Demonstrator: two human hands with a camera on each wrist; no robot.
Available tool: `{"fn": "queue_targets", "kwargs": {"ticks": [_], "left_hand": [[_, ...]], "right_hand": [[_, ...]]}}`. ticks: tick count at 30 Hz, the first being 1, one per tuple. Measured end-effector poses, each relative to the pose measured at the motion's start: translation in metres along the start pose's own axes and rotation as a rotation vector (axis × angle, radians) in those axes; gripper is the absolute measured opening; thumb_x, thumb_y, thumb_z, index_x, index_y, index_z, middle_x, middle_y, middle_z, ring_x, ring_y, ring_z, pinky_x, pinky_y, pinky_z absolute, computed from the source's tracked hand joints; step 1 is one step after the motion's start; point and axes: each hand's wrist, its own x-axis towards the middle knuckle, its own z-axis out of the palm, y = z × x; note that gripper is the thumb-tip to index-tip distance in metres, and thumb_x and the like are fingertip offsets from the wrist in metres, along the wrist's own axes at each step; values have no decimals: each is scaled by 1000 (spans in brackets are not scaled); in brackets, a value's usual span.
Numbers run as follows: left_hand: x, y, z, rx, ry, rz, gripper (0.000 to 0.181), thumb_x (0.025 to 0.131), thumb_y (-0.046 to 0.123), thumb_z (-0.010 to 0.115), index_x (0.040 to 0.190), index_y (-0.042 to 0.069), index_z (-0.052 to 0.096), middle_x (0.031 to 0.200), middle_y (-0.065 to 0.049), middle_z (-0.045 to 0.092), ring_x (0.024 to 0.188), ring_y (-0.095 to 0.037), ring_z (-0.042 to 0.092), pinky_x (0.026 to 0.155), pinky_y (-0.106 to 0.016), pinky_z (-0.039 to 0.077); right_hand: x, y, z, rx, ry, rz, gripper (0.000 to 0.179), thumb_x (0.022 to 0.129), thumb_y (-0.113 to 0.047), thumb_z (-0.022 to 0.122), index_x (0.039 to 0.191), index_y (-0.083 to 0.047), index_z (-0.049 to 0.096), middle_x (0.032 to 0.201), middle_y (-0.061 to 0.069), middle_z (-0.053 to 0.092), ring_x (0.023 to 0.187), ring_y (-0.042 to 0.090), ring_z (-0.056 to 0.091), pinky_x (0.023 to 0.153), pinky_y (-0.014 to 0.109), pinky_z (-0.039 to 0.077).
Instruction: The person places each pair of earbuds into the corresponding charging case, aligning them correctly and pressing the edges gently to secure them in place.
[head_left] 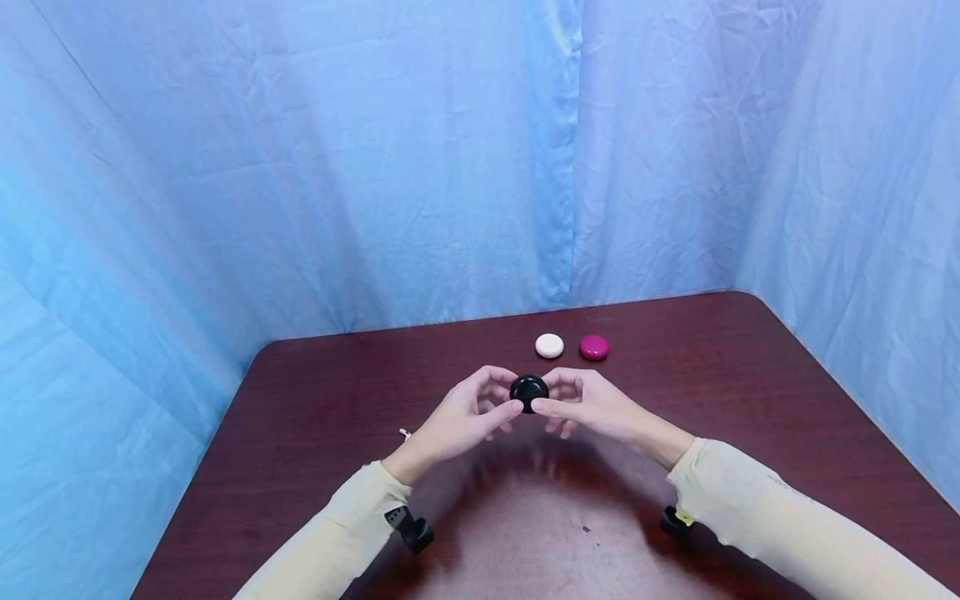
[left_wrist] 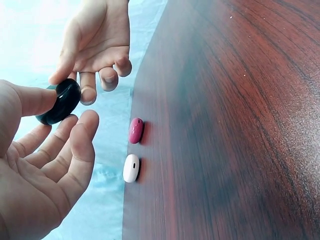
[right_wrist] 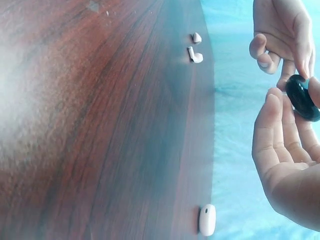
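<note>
Both hands hold one glossy black, rounded case (head_left: 529, 393), like an earbud charging case, raised over the table. My left hand (head_left: 465, 417) pinches its left side, thumb on the near face and fingers behind. On the opposite side, my right hand (head_left: 600, 407) pinches it the same way. The lower fingers of each hand hang loosely curled. Beyond the hands lie a white earbud case (head_left: 549, 346) and a magenta one (head_left: 594, 347), side by side; small dark slots show on both in the left wrist view.
Two white earbuds, one a stemmed earbud (right_wrist: 195, 55) and the other a smaller-looking earbud (right_wrist: 197, 38), lie on the table to the left. The dark red wooden table (head_left: 750, 392) has a rounded far edge. Light blue curtains (head_left: 450, 167) hang behind it and at both sides.
</note>
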Motion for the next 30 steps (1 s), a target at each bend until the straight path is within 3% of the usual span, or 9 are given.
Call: {"fn": "queue_targets", "kwargs": {"ticks": [5,12,16,21,25,30], "left_hand": [[2,-2,3,34,13,21,33,100,21,67,129,10,57,101,-7,68,81,-28,71,61,-42,56],[6,-5,11,45,23,12,31,101,22,66,129,11,57,100,-4,68,81,-34,70,62,-52,56],[9,-7,20,37,39,-13,32,101,20,64,129,9,56,100,-6,68,81,-37,69,58,-43,56],[18,-8,38,24,90,-82,39,102,20,63,136,6,50,104,-8,67,82,-38,70,56,-32,55],[28,-8,56,24,134,-131,45,102,19,63,140,6,44,103,-6,66,77,-31,71,55,-32,55],[44,-9,82,-11,143,-155,52,102,16,62,146,6,38,107,-5,64,79,-29,71,56,-32,55]], "right_hand": [[0,3,-5,-35,29,9,36,98,-31,70,121,-5,65,104,12,73,84,34,71,66,40,59],[0,9,-11,-26,42,-24,37,99,-26,69,127,-4,61,103,13,71,84,42,70,63,39,58],[0,15,-16,-39,45,-24,37,99,-25,69,127,-2,61,100,12,71,81,38,70,61,37,58],[1,22,-25,-60,76,-6,38,99,-22,69,126,3,60,99,16,72,78,33,70,60,34,57],[0,27,-35,-88,130,31,41,98,-23,70,127,4,60,103,19,72,78,32,71,60,34,57],[-3,34,-51,-85,201,74,46,99,-25,69,133,4,57,108,22,72,79,33,71,61,33,57]]}}
